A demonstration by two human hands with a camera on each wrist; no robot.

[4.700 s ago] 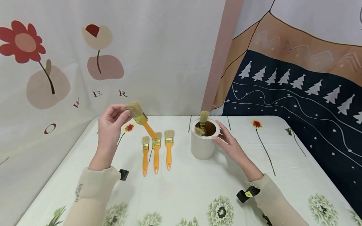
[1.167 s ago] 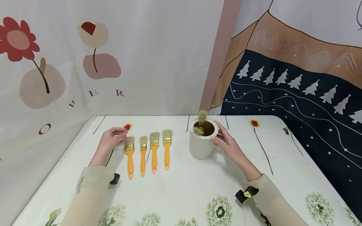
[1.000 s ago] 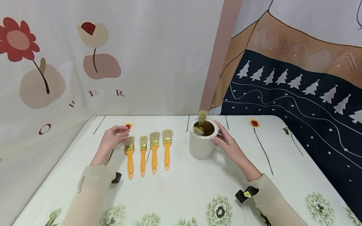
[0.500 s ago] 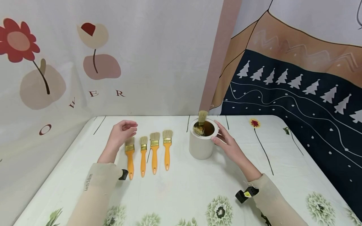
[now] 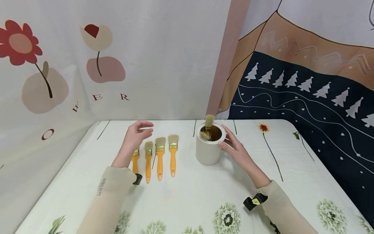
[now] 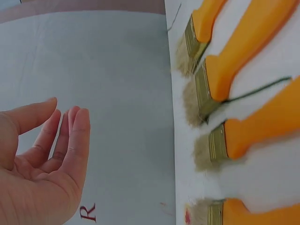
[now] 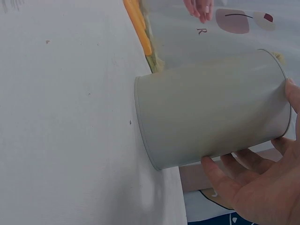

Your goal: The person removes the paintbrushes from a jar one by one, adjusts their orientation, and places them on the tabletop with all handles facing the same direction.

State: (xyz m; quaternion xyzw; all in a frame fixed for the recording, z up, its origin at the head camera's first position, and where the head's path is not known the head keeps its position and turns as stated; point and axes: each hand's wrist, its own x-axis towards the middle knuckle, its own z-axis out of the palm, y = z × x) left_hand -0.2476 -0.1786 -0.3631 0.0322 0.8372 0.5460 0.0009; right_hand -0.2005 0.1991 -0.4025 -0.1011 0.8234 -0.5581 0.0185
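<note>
In the head view my left hand (image 5: 136, 134) hovers above the bristle end of the leftmost paintbrush (image 5: 135, 164), partly hiding it. Its fingers are loosely bent with nothing between them, as the left wrist view also shows. More orange-handled paintbrushes lie to its right in a row: a narrow paintbrush (image 5: 148, 162), a wider paintbrush (image 5: 160, 162) and the rightmost paintbrush (image 5: 173, 156). My right hand (image 5: 236, 148) grips the whitish cylindrical pot (image 5: 207, 154) at its right side, thumb and fingers round the wall near the rim. A paintbrush (image 5: 209, 121) stands bristles up in the pot, beside frayed bristles (image 5: 205, 135).
A white flower-patterned cloth (image 5: 187, 201) covers the table. Behind it hangs a pale curtain (image 5: 169, 65) with printed flowers, and at the right a dark cloth with tree prints (image 5: 292, 97). Black wrist cameras sit on both sleeves.
A wide paintbrush held in my left hand was laid down at the left end of the row and let go. That hand then rose and moved right. My right hand stayed on the pot.
</note>
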